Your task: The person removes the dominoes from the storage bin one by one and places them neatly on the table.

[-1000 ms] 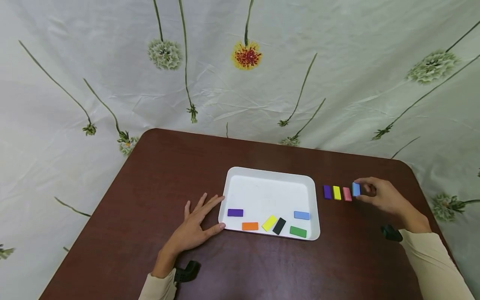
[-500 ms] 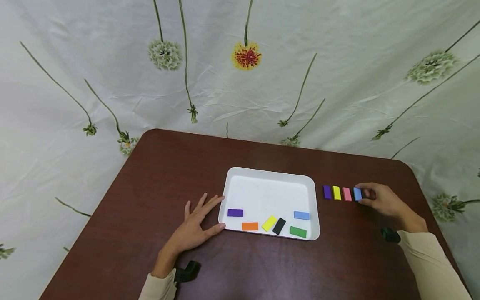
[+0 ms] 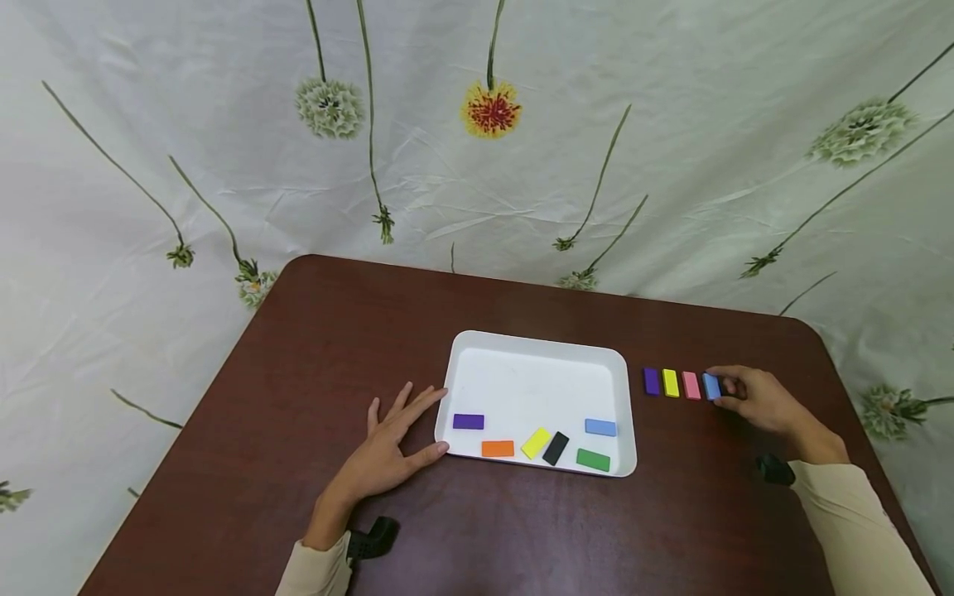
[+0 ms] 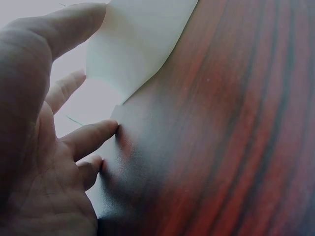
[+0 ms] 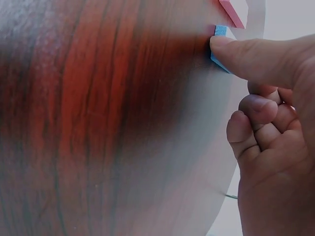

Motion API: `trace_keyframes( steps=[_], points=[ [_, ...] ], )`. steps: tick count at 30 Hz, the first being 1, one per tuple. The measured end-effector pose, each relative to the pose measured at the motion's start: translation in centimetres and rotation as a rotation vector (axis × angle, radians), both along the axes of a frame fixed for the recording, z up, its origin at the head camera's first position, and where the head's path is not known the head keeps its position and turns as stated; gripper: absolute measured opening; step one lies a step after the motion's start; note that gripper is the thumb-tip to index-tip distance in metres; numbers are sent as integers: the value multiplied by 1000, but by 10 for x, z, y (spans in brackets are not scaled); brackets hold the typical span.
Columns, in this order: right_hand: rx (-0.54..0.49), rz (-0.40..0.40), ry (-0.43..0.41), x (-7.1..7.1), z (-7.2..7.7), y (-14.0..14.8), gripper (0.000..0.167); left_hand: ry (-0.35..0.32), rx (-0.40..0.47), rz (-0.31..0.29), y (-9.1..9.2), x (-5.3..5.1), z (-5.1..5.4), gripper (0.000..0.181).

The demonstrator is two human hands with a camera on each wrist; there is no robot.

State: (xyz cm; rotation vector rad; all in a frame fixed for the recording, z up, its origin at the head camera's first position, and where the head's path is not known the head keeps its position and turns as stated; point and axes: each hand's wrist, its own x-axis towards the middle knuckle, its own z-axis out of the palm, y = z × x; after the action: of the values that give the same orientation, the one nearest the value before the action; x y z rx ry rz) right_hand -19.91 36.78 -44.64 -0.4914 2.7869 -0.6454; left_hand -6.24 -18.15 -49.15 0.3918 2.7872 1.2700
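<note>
A rectangular, light-blue block [image 3: 711, 387] sits right of centre in the head view, pinched by the right hand [image 3: 763, 403], other fingers curled; the left hand [image 3: 387, 455], fingers spread, touches the white tray [image 3: 532, 377].

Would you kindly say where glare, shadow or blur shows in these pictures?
Head view: fairly sharp, soft sheen on the tabletop. Left wrist: the tray looks washed out, the left hand shaded. Right wrist: dark shadow beside the light blue block.

White flower-printed cloth [image 3: 522, 182] behind dark brown table [image 3: 335, 356].
</note>
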Motion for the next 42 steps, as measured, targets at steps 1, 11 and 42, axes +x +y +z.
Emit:
trace_keyframes(
  steps=[1,11,42],
  points=[
    [0,-1,-1,0,0,0,43,1,0,0,0,0,0,76],
    [-18,7,23,1,4,1,47,6,-5,-1,0,0,0,75],
    [-126,232,169,3,38,-67,30,8,-4,1,-1,1,-1,75]
  ],
)
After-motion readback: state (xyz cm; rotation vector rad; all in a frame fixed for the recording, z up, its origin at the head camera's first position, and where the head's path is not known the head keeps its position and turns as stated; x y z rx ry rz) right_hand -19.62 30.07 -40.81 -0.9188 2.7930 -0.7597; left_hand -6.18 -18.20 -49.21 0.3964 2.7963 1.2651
